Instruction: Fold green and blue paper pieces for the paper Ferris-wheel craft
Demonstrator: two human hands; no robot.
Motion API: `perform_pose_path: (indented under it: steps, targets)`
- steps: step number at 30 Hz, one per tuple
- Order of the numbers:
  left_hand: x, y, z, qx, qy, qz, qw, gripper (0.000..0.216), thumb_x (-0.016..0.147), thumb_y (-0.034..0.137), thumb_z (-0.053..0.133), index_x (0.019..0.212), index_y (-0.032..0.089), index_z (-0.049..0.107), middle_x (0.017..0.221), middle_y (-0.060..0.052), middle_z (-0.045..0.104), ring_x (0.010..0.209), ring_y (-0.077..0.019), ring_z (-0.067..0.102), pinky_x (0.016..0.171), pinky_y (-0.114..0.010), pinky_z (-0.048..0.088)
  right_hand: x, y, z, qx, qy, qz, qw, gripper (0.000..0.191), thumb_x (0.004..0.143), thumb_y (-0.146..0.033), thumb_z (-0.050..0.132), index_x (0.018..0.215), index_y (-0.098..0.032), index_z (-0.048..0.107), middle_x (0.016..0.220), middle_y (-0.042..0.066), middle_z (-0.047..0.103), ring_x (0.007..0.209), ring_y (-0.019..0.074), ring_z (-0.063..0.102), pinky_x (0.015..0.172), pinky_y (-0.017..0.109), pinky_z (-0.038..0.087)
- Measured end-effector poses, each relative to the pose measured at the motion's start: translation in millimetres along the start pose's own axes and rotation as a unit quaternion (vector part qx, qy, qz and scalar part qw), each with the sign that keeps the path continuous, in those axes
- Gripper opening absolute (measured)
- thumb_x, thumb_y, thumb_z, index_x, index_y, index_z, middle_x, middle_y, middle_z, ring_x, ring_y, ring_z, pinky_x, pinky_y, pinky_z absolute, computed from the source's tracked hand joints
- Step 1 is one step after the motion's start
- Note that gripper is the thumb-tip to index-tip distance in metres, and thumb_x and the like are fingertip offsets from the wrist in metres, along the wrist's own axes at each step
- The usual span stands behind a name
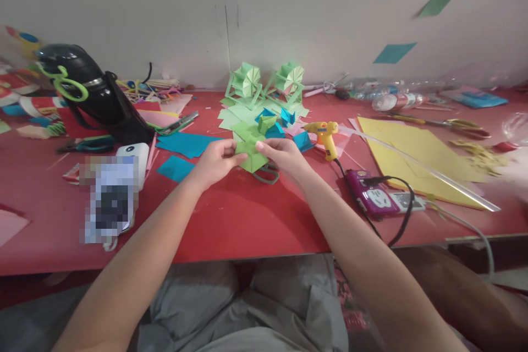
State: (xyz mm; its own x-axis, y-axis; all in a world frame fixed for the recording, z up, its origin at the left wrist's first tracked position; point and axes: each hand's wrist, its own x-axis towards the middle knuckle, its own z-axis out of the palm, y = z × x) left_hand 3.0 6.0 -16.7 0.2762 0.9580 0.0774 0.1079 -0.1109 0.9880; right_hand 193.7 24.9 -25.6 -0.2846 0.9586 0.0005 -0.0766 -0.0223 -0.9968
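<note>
Both my hands pinch a folded light green paper piece (251, 155) just above the red table (231, 214). My left hand (216, 160) grips its left edge with thumb and fingers closed. My right hand (282, 155) grips its right edge the same way. Grey-handled scissors (267, 175) lie on the table under the paper. Behind it sit more folded green and blue paper pieces (268, 121) and two green paper fan-like models (264, 83) by the wall.
A yellow glue gun (325, 135) stands right of my hands, its cord running to a purple power strip (373, 195). Yellow paper sheets (416, 154) and a clear ruler lie right. A black helmet-like bag (94, 91), blue paper (185, 144) and a white device (134, 155) sit left.
</note>
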Motion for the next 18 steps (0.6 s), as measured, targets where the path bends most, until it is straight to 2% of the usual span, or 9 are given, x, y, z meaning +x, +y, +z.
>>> perform_pose_path:
  steps: [5, 11, 15, 18]
  targets:
    - [-0.2, -2.9, -0.9, 0.034, 0.006, 0.027, 0.999, 0.036, 0.077, 0.051, 0.075, 0.091, 0.018, 0.072, 0.092, -0.007, 0.075, 0.087, -0.0226, 0.069, 0.079, -0.033, 0.053, -0.2, 2.2, 2.7, -0.038, 0.028, -0.021, 0.999, 0.049, 0.058, -0.063, 0.083, 0.065, -0.017, 0.066, 0.057, 0.001, 0.058, 0.052, 0.0114, 0.049, 0.046, 0.026, 0.035]
    - [2.4, -6.0, -1.3, 0.111, 0.086, 0.06, 0.988, 0.038, 0.079, 0.055, 0.072, 0.077, 0.017, 0.068, 0.076, -0.004, 0.071, 0.075, -0.0207, 0.065, 0.069, -0.03, 0.049, 3.0, 3.7, 0.9, -0.073, 0.031, -0.035, 0.996, 0.051, 0.059, -0.065, 0.081, 0.059, -0.018, 0.063, 0.052, -0.001, 0.052, 0.05, 0.0103, 0.044, 0.044, 0.025, 0.03]
    - [2.6, -3.9, -0.7, 0.133, 0.114, 0.07, 0.982, 0.037, 0.08, 0.053, 0.071, 0.081, 0.017, 0.068, 0.081, -0.006, 0.072, 0.078, -0.0214, 0.066, 0.071, -0.03, 0.049, 2.8, 3.3, -0.9, -0.096, 0.016, -0.047, 0.994, 0.052, 0.06, -0.067, 0.08, 0.057, -0.018, 0.061, 0.051, -0.001, 0.051, 0.051, 0.011, 0.044, 0.045, 0.025, 0.031]
    - [1.8, -2.2, 0.8, 0.119, 0.104, 0.066, 0.985, 0.035, 0.079, 0.051, 0.073, 0.087, 0.016, 0.068, 0.086, -0.007, 0.074, 0.082, -0.0221, 0.068, 0.074, -0.031, 0.052, 1.1, 2.8, -0.2, -0.094, 0.021, -0.063, 0.993, 0.053, 0.062, -0.068, 0.078, 0.056, -0.019, 0.059, 0.052, 0.0, 0.051, 0.052, 0.0112, 0.044, 0.046, 0.026, 0.031]
